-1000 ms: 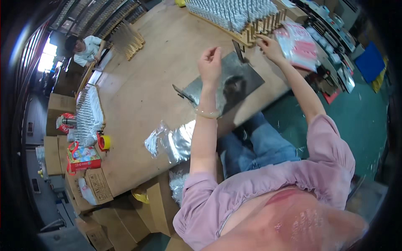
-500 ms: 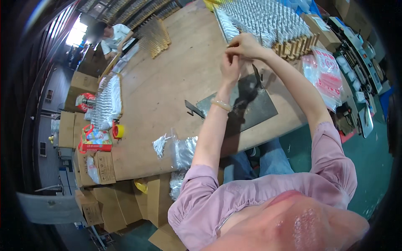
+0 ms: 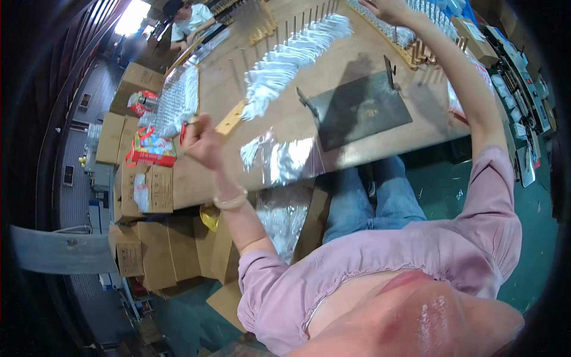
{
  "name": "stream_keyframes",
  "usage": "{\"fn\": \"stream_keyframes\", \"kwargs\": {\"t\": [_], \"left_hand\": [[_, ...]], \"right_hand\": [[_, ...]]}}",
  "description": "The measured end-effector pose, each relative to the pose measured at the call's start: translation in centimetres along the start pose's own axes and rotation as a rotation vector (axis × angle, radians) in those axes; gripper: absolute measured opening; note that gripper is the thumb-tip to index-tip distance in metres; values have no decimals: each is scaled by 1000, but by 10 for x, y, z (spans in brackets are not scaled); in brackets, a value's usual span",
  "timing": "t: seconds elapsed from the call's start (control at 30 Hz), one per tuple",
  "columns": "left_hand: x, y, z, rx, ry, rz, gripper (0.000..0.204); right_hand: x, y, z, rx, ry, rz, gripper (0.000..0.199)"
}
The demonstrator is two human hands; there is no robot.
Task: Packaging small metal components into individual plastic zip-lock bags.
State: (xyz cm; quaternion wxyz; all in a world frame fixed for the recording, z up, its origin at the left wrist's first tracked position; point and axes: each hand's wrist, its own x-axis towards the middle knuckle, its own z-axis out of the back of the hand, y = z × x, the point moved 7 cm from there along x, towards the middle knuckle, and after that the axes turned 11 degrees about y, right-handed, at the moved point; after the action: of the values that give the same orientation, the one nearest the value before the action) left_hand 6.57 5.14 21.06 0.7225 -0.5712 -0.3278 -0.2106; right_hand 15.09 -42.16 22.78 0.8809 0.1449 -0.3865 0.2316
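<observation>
A long wooden bar (image 3: 231,121) with upright metal pins lies slantwise over the table, carrying a thick row of white, limp bundles (image 3: 273,71). At its near left end is my left hand (image 3: 205,144), blurred, its fingers curled against the bar. A red object beside those fingers is mostly hidden. My right hand (image 3: 389,9) reaches to the top edge, fingers stretched out and partly cut off, above another pinned rack (image 3: 410,58) of white bundles. Between my arms sits a dark metal plate (image 3: 363,110) with two upright brackets.
Small white pieces (image 3: 250,153) and clear plastic bags (image 3: 294,159) lie near the table's front edge. A red gift box (image 3: 153,149) and another loaded rack (image 3: 178,98) stand at left. Cardboard boxes (image 3: 169,250) are below. A person (image 3: 193,24) sits across the table.
My hands have parted: the left swung to the left and nearer, the right went farther away. The loaded bar now lies across the table's left part. The view has shifted too.
</observation>
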Motion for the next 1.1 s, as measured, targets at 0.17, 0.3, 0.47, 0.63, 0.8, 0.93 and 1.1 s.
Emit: {"fn": "stream_keyframes", "kwargs": {"t": [0.17, 0.3, 0.47, 0.63, 0.8, 0.93, 1.1], "left_hand": [[-5, -58, 73, 15, -23, 68, 33], [-24, -56, 99, -203, -13, 42, 31], [-48, -7, 41, -383, 198, 6, 23], [-86, 103, -34, -229, 211, 183, 21], [-129, 165, -97, 616, 618, 475, 52], [-153, 176, -90, 809, 795, 768, 62], [-200, 99, -143, -189, 597, 1062, 46]], "right_hand": [[-4, 49, 16, 85, 562, 373, 30], [-38, 78, 57, 17, 1034, -169, 36], [-103, 48, 73, -108, 1237, -319, 24], [-162, 18, 51, 109, 1132, -367, 25], [-213, -3, 33, -195, 880, -336, 35], [-225, 13, 31, -169, 826, -427, 34], [-251, 47, 46, -281, 657, -554, 31]]}}
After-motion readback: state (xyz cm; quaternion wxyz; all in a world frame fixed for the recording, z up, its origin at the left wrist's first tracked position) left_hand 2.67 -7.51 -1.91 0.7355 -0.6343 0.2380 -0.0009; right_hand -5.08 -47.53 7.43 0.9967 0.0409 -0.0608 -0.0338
